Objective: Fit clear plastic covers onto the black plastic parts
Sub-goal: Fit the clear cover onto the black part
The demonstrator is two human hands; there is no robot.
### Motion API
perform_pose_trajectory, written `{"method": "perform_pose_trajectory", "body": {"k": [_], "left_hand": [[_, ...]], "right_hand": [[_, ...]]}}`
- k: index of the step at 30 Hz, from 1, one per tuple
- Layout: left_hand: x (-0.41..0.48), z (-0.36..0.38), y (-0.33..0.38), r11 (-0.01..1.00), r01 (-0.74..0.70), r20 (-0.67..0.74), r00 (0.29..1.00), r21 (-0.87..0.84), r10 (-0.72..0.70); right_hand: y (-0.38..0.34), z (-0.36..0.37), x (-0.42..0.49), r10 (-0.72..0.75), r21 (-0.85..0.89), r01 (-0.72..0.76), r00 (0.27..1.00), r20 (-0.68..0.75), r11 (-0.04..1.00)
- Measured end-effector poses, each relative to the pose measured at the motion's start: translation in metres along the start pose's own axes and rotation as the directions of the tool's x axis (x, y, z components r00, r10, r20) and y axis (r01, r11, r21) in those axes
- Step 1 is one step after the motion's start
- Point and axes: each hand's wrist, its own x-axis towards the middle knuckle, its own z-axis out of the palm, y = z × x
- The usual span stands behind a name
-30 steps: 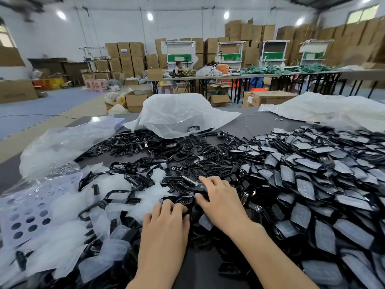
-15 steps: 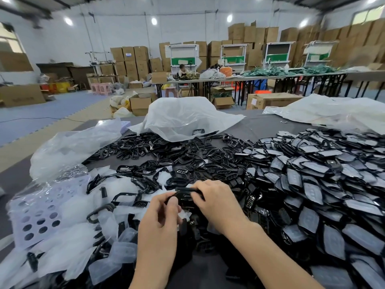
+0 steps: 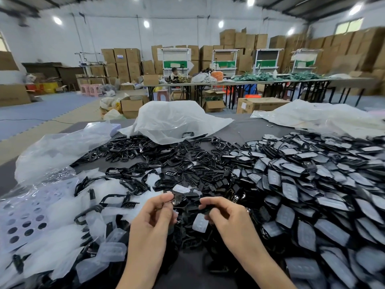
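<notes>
My left hand (image 3: 155,215) and my right hand (image 3: 224,214) are raised a little above the heap, near the table's front. Between them I hold a black plastic part (image 3: 187,202); the left fingertips pinch its left end and the right fingers curl round its right end. A clear plastic cover (image 3: 200,223) shows just under my right hand; whether it is held I cannot tell. Loose clear covers (image 3: 62,247) lie heaped at the left. Bare black parts (image 3: 166,163) spread across the middle. Covered parts (image 3: 312,184) pile up at the right.
Several crumpled clear bags lie on the dark table (image 3: 250,126): one at the far middle (image 3: 175,119), one at the left (image 3: 58,147), one at the far right (image 3: 323,117). A perforated lilac sheet (image 3: 23,215) lies at the left edge. Boxes and tables stand beyond.
Both hands lifted off the pile and moved apart, drawing a black part up between them. The camera tilted up slightly.
</notes>
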Motion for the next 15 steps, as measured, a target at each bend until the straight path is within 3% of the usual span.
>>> {"method": "perform_pose_trajectory", "body": {"k": [6, 10, 15], "left_hand": [[0.001, 0.000, 0.000, 0.999, 0.012, -0.008, 1.000, -0.034, -0.013], [0.002, 0.003, -0.009, 1.000, 0.024, -0.050, 0.998, 0.015, -0.023], [0.002, 0.000, -0.017, 0.988, 0.015, -0.007, 1.000, 0.151, -0.014]], "right_hand": [[0.001, 0.005, 0.002, 0.021, 0.223, -0.020, 1.000, 0.000, 0.975], [0.004, 0.007, 0.002, 0.036, 0.352, -0.034, 0.999, 0.002, 0.935], [0.006, 0.009, 0.002, 0.048, 0.400, -0.045, 0.999, 0.001, 0.915]]}}
